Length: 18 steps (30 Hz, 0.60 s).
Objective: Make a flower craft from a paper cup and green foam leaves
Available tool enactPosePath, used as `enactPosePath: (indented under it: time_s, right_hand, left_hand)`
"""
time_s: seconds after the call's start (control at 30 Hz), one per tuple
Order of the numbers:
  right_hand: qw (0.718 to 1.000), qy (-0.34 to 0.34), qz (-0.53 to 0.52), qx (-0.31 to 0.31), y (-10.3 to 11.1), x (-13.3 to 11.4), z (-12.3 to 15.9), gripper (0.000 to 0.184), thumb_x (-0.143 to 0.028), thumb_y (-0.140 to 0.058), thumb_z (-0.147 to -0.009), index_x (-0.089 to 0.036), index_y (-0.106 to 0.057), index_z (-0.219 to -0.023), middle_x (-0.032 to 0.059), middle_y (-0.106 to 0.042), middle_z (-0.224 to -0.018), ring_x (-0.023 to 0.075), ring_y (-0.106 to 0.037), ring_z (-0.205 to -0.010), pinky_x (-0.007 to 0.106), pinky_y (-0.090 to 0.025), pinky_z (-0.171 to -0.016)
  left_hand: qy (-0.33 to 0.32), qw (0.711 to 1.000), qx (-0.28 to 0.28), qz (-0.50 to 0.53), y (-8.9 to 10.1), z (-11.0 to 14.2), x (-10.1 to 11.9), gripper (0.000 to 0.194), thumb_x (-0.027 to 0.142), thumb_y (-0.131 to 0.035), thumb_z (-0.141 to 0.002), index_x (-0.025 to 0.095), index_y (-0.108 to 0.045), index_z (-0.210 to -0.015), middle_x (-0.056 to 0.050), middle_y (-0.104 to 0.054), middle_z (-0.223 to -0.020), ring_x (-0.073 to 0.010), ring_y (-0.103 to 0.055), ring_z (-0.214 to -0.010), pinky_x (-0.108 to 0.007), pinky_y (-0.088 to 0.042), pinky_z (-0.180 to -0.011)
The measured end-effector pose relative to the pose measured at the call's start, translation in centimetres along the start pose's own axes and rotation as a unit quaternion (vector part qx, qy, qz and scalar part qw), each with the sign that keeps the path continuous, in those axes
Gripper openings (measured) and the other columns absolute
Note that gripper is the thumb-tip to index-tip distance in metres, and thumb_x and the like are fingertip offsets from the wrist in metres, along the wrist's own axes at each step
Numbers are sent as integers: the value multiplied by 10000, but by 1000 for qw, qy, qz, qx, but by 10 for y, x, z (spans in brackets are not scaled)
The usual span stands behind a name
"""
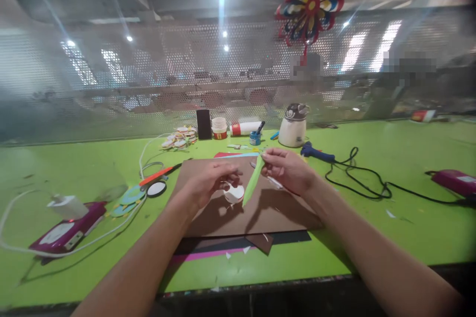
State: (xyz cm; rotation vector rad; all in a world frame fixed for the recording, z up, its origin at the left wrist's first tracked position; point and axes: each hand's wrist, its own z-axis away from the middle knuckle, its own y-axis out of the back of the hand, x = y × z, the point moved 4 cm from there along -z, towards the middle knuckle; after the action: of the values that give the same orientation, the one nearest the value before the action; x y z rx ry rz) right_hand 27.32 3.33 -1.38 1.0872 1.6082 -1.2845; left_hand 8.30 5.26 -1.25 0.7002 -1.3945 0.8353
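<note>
At the near side of the tabletop (pixel 290 262), a magenta sheet (pixel 201 255) and a small brown scrap (pixel 263 244) show just short of a broad brown board (pixel 208 224). On the board's middle lies a white disc (pixel 235 194), between the two hands and clearly nearer the left hand (pixel 208 183). That hand hovers over the disc's left side with its fingers loosely bent; whether any fingertip touches it I cannot tell.

From the right hand (pixel 288 171), the disc lies to the left and closer to the wearer. The right hand pinches the far, upper end of a light green strip (pixel 254 178) between thumb and forefinger. The strip's long axis slants from that pinch leftward and toward the wearer, so its free lower end sits just beside the disc's right edge; contact between them cannot be made out.

Beyond the board, a dark blue handled tool (pixel 320 153) with a black cord lies to the right; farther back stand a small blue pot (pixel 255 139) and a cream jug (pixel 292 132).
</note>
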Motion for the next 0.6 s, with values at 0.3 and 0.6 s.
enactPosePath:
  time_s: [0.3, 0.6]
  right_hand:
    - [998, -21, 36, -42, -22, 18, 7, 257, -363, -841, -637, -178, -670, -687, -23, -606, -654, 99, -540, -603, 276, -439, -606]
    - [993, -26, 117, 5, -15, 25, 1, 369, -520, -755, -701, -166, -686, -781, -7, -619, -642, 100, -533, -585, 269, -410, -584]
  left_hand:
    - [45, 998, -32, -18, -12, 0, -9, 417, 412, -856, -543, 130, -616, -735, 12, -579, -681, -75, -474, -582, -232, -336, -569]
    - [-7, 999, 47, -4, 8, -7, -3, 301, 286, -849, -542, 132, -615, -654, 23, -570, -615, -70, -485, -569, -222, -361, -564]
